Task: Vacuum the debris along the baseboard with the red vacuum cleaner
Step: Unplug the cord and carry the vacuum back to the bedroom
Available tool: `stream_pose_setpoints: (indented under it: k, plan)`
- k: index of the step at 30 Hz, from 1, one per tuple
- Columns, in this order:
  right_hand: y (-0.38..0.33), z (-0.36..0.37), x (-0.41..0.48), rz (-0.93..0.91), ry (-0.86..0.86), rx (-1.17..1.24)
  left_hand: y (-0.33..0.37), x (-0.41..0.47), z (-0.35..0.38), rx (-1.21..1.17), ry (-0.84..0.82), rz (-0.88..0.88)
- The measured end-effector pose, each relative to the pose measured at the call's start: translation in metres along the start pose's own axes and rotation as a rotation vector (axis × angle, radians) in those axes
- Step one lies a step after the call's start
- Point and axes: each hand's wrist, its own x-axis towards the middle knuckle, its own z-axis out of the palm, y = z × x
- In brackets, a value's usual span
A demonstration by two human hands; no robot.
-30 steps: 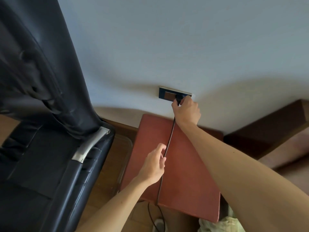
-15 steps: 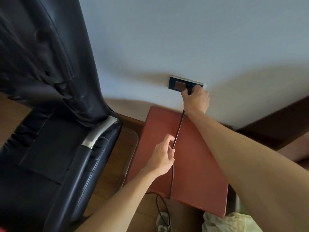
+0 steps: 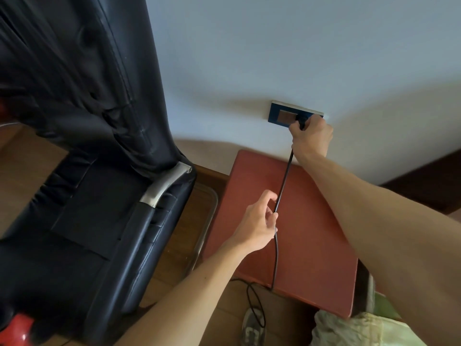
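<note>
Head view: right hand (image 3: 311, 136) has its grip closed round the black plug (image 3: 301, 120), pressed at the wall socket (image 3: 282, 115) straight ahead of it. The cord (image 3: 283, 182) runs back & down from that grip (long axis towards the person) thru the left hand's (image 3: 259, 221) loose pinch, over the red bench (image 3: 311, 245). Red vacuum cleaner (image 3: 18, 329) sits far down-left of both grips, mostly out of frame; right hand nearer the socket, so seating the plug prob. falls to it.

Chair (image 3: 99, 196) left of stool (image 3: 299, 233); socket (image 3: 282, 116) on wall above.

Glossy black leather chair (image 3: 104, 221), brushed metal armrest (image 3: 164, 186), matt wall (image 3: 274, 46)
</note>
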Motion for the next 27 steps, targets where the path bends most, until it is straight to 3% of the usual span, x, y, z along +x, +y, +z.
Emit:
stream_pose_setpoints:
  k: [19,24,27]
  plan:
    - [-0.009,-0.003,-0.004,0.035,0.011,-0.057,0.003,-0.004,-0.006,-0.092,-0.020,0.028]
    - [0.014,0.015,-0.064,0.066,-0.071,-0.061,-0.034,-0.033,-0.002,0.049,-0.205,-0.009]
    - [0.026,0.016,-0.088,0.137,-0.074,-0.035,-0.051,-0.058,-0.001,0.046,-0.176,-0.073]
